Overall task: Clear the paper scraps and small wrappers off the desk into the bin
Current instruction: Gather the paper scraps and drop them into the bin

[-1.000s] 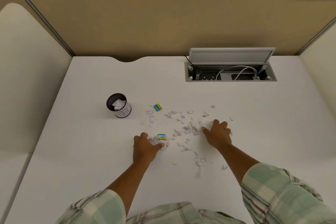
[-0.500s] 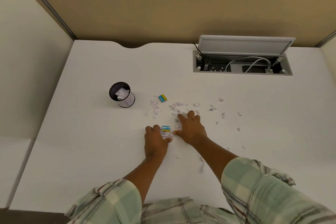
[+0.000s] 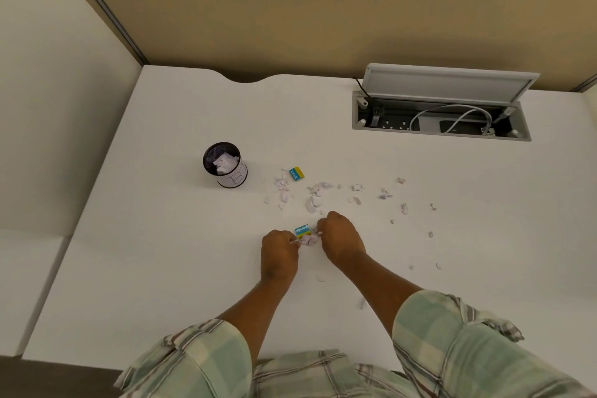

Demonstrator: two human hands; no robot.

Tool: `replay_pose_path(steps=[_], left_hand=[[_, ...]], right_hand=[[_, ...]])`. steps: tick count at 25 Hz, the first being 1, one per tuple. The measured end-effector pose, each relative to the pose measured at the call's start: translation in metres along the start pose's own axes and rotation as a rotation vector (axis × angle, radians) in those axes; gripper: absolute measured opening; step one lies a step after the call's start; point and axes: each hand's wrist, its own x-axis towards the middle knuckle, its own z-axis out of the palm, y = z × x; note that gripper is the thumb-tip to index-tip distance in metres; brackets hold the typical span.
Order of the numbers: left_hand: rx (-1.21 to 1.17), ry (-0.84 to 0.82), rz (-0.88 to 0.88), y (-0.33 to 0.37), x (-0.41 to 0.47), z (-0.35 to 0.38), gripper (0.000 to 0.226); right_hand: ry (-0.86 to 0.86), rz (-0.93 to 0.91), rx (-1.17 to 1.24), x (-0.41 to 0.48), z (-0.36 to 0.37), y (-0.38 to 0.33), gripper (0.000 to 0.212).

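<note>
1. Nearest, pale green plaid sleeves [image 3: 452,349] fill the bottom edge, cut off by the frame; the forearms reach forward over the white desk [image 3: 161,268].
2. The left hand [image 3: 278,254] and right hand [image 3: 341,241] lie knuckles-up, close together, fingers curled in on a small heap of white paper scraps [image 3: 308,239] pressed between them. The fingertips are hidden under the hands, so how much each grips cannot be told.
3. A small blue and yellow wrapper [image 3: 302,230] sits at the far edge of that heap, between the two hands, partly covered by the scraps.
4. Single white paper bits [image 3: 433,234] lie scattered to the right of the hands and nearer the desk's front edge, well apart from one another; some are too small to make out.
5. Beyond the hands lies a looser spread of torn paper pieces [image 3: 315,200], running right towards more strays [image 3: 384,194].
6. A second blue and yellow wrapper [image 3: 296,173] lies flat at the far left of this spread.
7. Left of it stands the bin, a small black mesh cylinder with a white label [image 3: 226,165], upright, with white paper inside.
8. Farther right, a grey cable hatch [image 3: 442,113] is set into the desk, lid raised, with white cables and sockets inside.
9. Behind, a tan partition wall [image 3: 323,10] closes the desk.
</note>
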Motion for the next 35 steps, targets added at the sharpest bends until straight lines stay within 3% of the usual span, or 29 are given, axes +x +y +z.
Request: replay_pose_path(steps=[7,16,21,25,35], left_hand=[[-0.093,0.005,-0.062,-0.022,-0.001,-0.031,0.012],[-0.573,0.153,-0.199,-0.027,0.021,-0.111,0.016],[-0.628,0.256,-0.177,-0.026,0.058,-0.164,0.014],[-0.57,0.316,-0.143,-0.02,0.092,-0.187,0.015],[-0.496,0.378,-0.191,-0.026,0.149,-0.199,0.018]], right_hand=[[0.083,0.22,0.499,-0.007,-0.017,0.011,0.006],[0.115,0.208,0.934,0.004,-0.054,-0.066,0.008],[0.186,0.117,0.924,0.043,-0.084,-0.141,0.013],[0.242,-0.002,0.698,0.083,-0.101,-0.19,0.017],[0.173,-0.194,0.457,0.136,-0.098,-0.217,0.013]])
